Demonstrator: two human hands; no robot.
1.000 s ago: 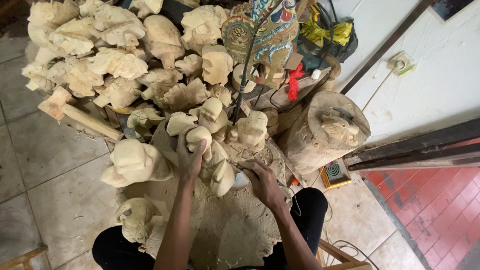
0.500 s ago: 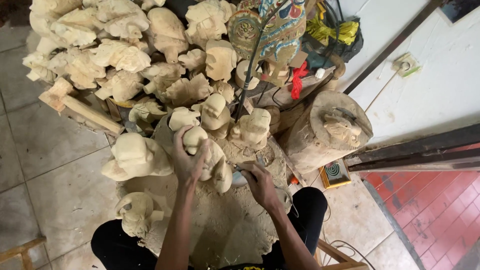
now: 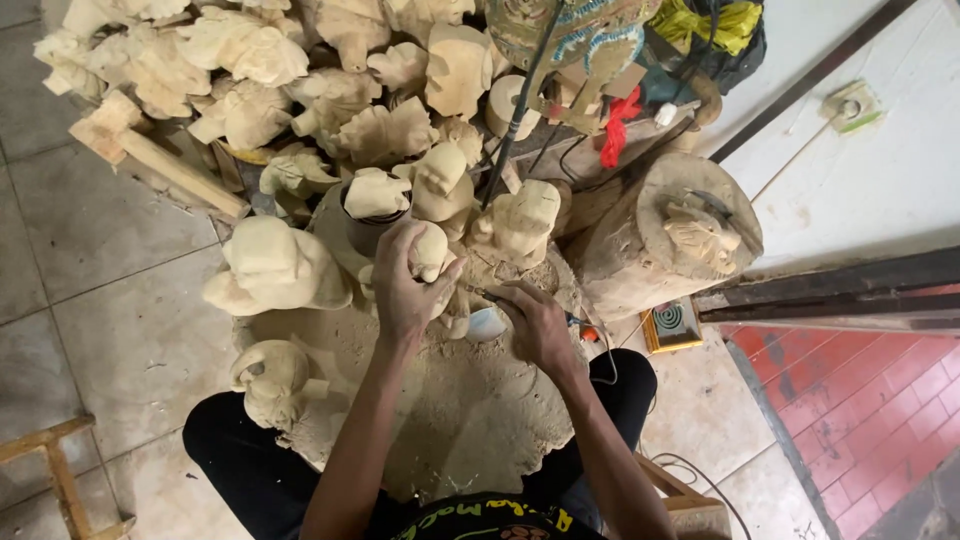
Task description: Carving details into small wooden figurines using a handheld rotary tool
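At the centre of the frame the left hand (image 3: 405,290) gripped a pale, unpainted wooden figurine (image 3: 432,250) and held it over the sawdust-covered lap cloth (image 3: 470,410). The right hand (image 3: 535,325) was closed around a small tool (image 3: 578,323), of which only the tip showed, just beside the carving. Judging by the pile of similar raw carvings (image 3: 250,70) in the upper left, many were already shaped; this one looked unfinished, and no paint was on it yet.
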